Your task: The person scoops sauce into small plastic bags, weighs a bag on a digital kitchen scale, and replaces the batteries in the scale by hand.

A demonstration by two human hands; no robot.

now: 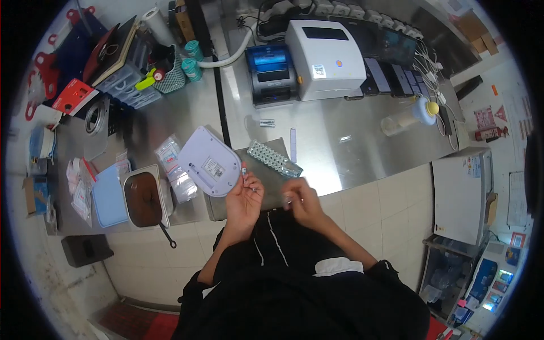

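Observation:
A pale lilac device, probably a kitchen scale, (195,150) lies underside up with an open battery slot and a label. Just beside its lower right edge, my left hand (243,207) is turned palm up, fingers curled on small batteries (244,171). My right hand (307,207) is closed in a pinch by the table's front edge; the small thing in its fingertips is too blurred to name. Between and beyond the hands, a dotted greenish packet (272,157) rests on a grey mat (242,156). Two more batteries (267,123) lie farther back on the steel table.
A metal pan of brown contents (165,195) with a dark handle stands at left beside a blue lid (107,198). Plastic packets (177,170) lie near the device. Behind are a white label printer (326,59), a blue-black printer (271,73), phones (391,76) and a bottle (399,120).

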